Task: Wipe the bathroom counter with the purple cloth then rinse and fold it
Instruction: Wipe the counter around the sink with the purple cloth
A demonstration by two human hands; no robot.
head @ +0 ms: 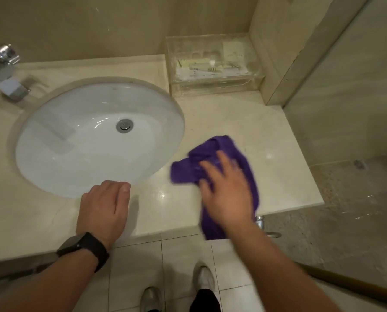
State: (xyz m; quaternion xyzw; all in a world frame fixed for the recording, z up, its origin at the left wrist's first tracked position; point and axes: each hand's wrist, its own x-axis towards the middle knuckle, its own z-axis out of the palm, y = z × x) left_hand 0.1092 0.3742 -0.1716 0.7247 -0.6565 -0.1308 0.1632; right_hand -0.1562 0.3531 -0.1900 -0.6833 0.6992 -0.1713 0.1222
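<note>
The purple cloth [221,149] lies crumpled on the beige bathroom counter [267,131], right of the sink, with one end hanging over the front edge. My right hand [226,190] presses flat on the cloth with fingers spread and is motion-blurred. My left hand [102,206], with a black watch on the wrist, rests on the counter at the sink's front rim, fingers curled under and holding nothing. The white oval sink [64,136] is set into the counter.
A chrome faucet [5,75] stands at the back left. A clear plastic box [212,64] with toiletries sits at the back right against the wall. A glass shower panel [345,109] borders the counter's right end. Tiled floor and my shoes [203,280] show below.
</note>
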